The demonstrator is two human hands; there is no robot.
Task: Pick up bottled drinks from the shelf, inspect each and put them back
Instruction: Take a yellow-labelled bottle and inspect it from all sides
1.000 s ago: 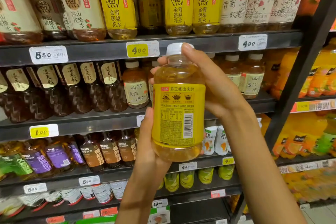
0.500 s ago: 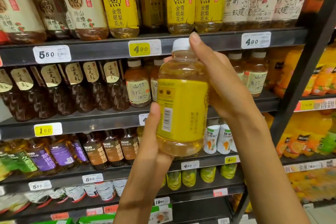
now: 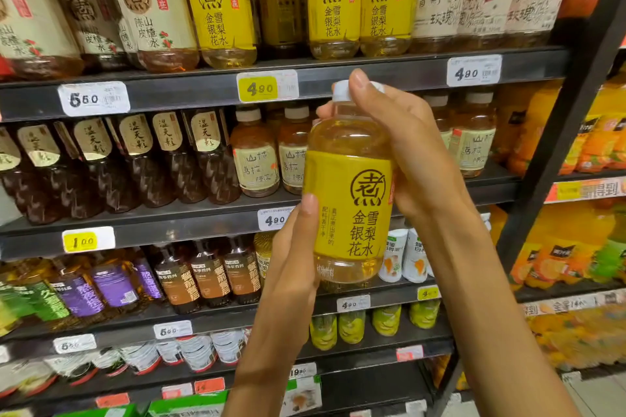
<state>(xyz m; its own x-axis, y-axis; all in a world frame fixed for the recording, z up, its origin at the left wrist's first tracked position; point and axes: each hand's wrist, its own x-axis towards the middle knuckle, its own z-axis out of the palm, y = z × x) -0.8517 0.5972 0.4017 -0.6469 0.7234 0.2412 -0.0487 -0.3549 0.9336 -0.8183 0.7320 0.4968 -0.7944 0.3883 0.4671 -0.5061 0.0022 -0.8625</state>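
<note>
I hold a clear bottle of pale yellow drink [image 3: 349, 200] upright in front of the shelves, at the height of the second shelf. It has a white cap and a yellow label whose front side with large characters faces me. My left hand [image 3: 291, 257] cups its lower left side, thumb along the label. My right hand [image 3: 406, 149] wraps its upper right side, with the index finger lying over the cap. Matching yellow-label bottles [image 3: 359, 3] stand on the top shelf [image 3: 389, 73], with a gap [image 3: 277, 3] between them showing a bottle further back.
Dark metal shelves carry rows of bottled teas: brown bottles [image 3: 135, 159] at the left of the second shelf, purple-label bottles [image 3: 111, 284] below. A black upright post [image 3: 555, 152] divides off orange juice bottles [image 3: 582, 145] on the right. Price tags line the shelf edges.
The bottle has been turned in my hands: the back label with its barcode faced me, then the side, now the front label. The bottle stays at about the same place.
</note>
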